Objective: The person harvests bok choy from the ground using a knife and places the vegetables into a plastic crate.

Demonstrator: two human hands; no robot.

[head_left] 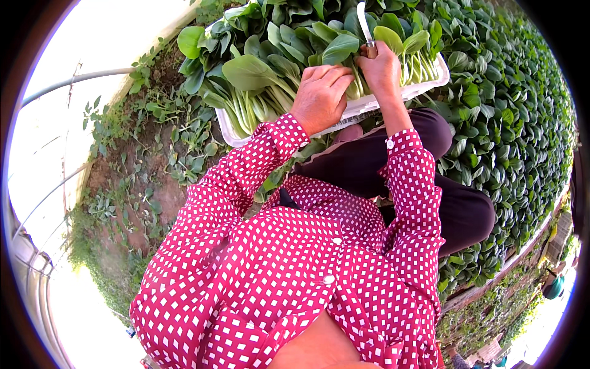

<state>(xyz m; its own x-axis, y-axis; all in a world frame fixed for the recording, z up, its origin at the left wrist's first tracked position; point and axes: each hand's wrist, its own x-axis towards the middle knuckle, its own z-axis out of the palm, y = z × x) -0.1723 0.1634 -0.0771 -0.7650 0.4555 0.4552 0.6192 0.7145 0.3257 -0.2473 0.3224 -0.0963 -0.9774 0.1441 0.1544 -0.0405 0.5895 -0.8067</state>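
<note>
A white plastic crate (353, 114) sits in front of me, filled with bunches of bok choy (249, 74), pale stems toward me and broad green leaves leaning away. My left hand (322, 95) lies over the middle of the row, its fingers curled down around bok choy; the fingertips are partly hidden among stems and leaves. Just to its right, my right hand (381, 67) is closed around the handle of a knife (364, 23). The curved, pale blade points up and away from me, above the leaves. More bok choy stems stand upright right of that hand.
Dense growing bok choy (516, 123) covers the ground to the right. On the left are soil (132, 154) with scattered weeds, a curved pipe (80, 79) and a bright plastic greenhouse wall (43, 135). My bent knee (467, 212) rests close below the crate.
</note>
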